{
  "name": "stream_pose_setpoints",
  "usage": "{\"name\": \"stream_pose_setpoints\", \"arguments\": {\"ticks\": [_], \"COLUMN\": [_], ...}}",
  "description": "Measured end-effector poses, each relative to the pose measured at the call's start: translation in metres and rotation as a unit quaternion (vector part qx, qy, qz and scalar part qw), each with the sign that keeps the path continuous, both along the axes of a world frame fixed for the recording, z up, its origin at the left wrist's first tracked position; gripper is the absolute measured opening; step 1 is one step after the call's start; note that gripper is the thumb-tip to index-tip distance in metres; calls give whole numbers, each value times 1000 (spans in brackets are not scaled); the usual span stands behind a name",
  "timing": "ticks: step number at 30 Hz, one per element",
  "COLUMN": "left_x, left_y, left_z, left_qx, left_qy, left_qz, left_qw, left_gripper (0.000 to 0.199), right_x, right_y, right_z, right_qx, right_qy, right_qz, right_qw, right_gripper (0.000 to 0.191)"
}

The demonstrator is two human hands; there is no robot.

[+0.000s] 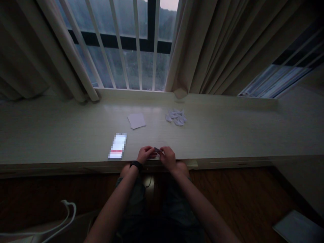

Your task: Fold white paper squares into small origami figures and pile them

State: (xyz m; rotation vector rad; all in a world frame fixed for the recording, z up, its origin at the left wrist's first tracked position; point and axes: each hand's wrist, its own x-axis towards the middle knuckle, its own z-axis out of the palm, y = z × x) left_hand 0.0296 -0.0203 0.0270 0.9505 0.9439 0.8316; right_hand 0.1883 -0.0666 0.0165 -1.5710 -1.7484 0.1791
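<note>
Close to the front edge of the pale desk point(222, 135), my left hand point(145, 154) and my right hand point(168, 157) meet over a small folded piece of paper point(158, 150). Fingers of both hands are closed on it, one hand at each end. The paper looks greyish in the dim light, and its exact shape is partly hidden by the fingers. Beyond my hands lies a short stack of square white paper sheets point(136, 120), slightly fanned. To its right is a loose pile of small folded white paper pieces point(176, 117).
A lit phone point(117, 145), its screen blurred out, lies left of my hands. Barred windows point(126, 60) and long curtains point(199, 47) stand behind the desk. On the floor at lower right is a flat pale object point(298, 226); a white curved frame point(68, 212) shows at lower left.
</note>
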Motion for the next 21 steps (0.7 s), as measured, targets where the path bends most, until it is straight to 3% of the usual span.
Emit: {"name": "stream_pose_setpoints", "arguments": {"ticks": [4, 10, 21], "left_x": [-2, -2, 0], "left_y": [0, 4, 13], "left_z": [1, 2, 5], "left_qx": [-5, 104, 153], "left_qy": [-9, 141, 256], "left_qz": [2, -40, -79], "left_qw": [1000, 984, 951], "left_gripper": [43, 32, 28], "right_x": [4, 8, 14], "right_y": [-4, -6, -3], "right_z": [-1, -2, -14], "right_qx": [29, 40, 33], "right_qy": [-7, -32, -7], "right_qz": [36, 74, 95], "right_qw": [999, 996, 995], "right_gripper": [12, 21, 22]}}
